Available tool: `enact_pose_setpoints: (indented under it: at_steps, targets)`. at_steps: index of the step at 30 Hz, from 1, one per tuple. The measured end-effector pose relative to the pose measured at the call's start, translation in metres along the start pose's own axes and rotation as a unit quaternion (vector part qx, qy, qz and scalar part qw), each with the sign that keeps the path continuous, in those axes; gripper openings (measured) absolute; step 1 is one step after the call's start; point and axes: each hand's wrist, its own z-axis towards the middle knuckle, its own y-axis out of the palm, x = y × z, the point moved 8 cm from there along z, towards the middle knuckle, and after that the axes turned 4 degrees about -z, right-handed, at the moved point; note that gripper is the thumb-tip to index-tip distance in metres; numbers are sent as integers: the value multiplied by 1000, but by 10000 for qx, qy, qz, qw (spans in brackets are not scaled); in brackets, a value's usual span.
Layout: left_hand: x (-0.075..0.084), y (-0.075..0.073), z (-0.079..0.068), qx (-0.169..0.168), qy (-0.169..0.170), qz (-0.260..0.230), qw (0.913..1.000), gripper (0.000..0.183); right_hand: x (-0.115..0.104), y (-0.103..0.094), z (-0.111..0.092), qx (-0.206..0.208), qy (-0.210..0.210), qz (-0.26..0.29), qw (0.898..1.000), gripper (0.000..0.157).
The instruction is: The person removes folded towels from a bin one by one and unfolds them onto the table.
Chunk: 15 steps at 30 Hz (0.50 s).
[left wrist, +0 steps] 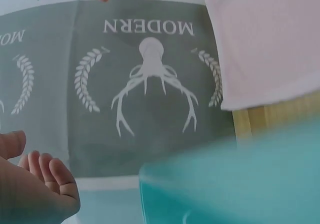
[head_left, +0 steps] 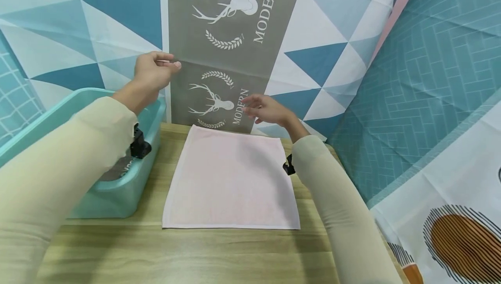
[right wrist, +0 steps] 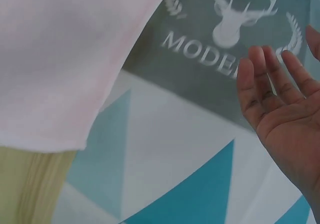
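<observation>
A pale pink towel (head_left: 231, 179) with white edges lies spread flat on the wooden table, its far edge close to the hanging cloth. My left hand (head_left: 153, 73) is raised in the air above the far corner of the turquoise basin, fingers loosely bent and nothing in them. Over the towel's far right part hovers my right hand (head_left: 268, 109), fingers relaxed and apart, holding nothing. Both hands are off the towel. In the right wrist view the right palm (right wrist: 290, 119) faces the camera with slightly curved fingers.
The turquoise basin (head_left: 117, 186) stands at the left of the wooden table (head_left: 188, 253), with some grey cloth (head_left: 117, 172) inside, partly hidden by my left arm. Behind the table hangs a patterned cloth (head_left: 313, 18) with deer prints; another blue cloth (head_left: 430, 66) hangs at the right.
</observation>
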Motion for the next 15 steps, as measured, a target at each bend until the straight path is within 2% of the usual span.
enact_pose_setpoints:
  at_steps: [6, 15]
  targets:
    - [-3, -22, -4, -163, -111, 288, 9994, 56, -28, 19, 11, -123, -417, 69, 9990, 45]
    - [-11, -48, -10, -614, -313, 1068, 9919, 66, -67, 50, 21, -207, -791, 273, 9963, 48]
